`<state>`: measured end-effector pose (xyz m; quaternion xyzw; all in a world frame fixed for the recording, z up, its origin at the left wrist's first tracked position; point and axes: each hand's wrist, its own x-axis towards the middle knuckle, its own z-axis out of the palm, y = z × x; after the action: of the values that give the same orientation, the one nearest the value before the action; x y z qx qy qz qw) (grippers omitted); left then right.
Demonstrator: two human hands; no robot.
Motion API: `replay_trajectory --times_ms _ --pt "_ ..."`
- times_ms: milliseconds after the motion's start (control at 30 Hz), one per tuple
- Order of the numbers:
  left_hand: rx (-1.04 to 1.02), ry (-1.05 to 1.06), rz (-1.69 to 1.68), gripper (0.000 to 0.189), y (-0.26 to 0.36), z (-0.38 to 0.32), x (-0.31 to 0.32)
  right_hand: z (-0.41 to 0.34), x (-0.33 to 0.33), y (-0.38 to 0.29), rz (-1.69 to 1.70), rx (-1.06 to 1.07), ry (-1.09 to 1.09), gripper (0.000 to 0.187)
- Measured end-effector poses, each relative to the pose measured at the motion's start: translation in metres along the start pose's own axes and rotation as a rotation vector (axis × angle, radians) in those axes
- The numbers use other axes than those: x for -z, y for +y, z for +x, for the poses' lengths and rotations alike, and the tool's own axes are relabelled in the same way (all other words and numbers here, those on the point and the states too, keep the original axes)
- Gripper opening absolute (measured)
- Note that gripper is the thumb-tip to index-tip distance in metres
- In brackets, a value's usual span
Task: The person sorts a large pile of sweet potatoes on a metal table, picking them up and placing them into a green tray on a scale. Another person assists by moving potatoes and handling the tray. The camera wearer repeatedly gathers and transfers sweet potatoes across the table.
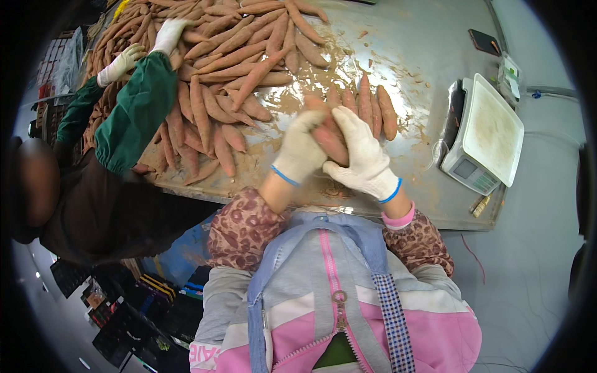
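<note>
My left hand (302, 148) and my right hand (363, 156), both in white knit gloves with blue cuffs, are close together above the near part of a metal table (410, 186). Between them they grip a reddish sweet potato (332, 143). Motion blurs the left hand, and a sweet potato end (315, 102) shows just past its fingers; whether this is a second root I cannot tell. Beyond my right hand, several sweet potatoes (385, 113) lie side by side in a row, partly hidden by my hands.
A large heap of sweet potatoes (242, 60) covers the table's left side. There a co-worker's gloved hands (170, 36) reach into it. To the right stands a weighing scale (494, 135), with a small brush (480, 205), a clear plastic box (510, 79) and a dark flat object (484, 42) nearby.
</note>
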<state>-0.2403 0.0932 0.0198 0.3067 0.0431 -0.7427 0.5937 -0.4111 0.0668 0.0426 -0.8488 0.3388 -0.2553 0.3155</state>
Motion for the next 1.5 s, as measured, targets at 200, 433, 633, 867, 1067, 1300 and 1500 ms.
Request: replay_trajectory --times_ms 200,433,633,867,1067,1300,1500 --pt "-0.190 0.184 1.428 0.062 0.002 -0.009 -0.023 -0.010 -0.009 0.029 0.485 -0.392 0.196 0.077" --pt "-0.928 0.731 2.417 0.053 0.117 0.040 -0.002 -0.041 0.029 0.111 0.301 -0.670 0.432 0.078" --pt "-0.446 0.613 2.686 0.046 0.134 0.068 0.010 -0.048 0.029 0.135 0.536 -0.881 0.431 0.075" --pt "-0.566 0.298 2.635 0.035 0.119 0.066 0.024 -0.048 0.024 0.139 0.288 -0.737 0.399 0.074" --pt "-0.692 0.539 2.191 0.053 0.139 0.051 -0.026 -0.051 0.025 0.148 0.405 -0.765 0.383 0.074" --pt "-0.350 0.148 1.345 0.066 0.091 0.014 -0.047 -0.051 0.024 0.147 0.385 -0.718 0.396 0.074" --pt "-0.368 0.344 1.530 0.076 -0.002 0.041 -0.033 -0.041 0.005 0.125 0.358 -0.640 0.507 0.072"
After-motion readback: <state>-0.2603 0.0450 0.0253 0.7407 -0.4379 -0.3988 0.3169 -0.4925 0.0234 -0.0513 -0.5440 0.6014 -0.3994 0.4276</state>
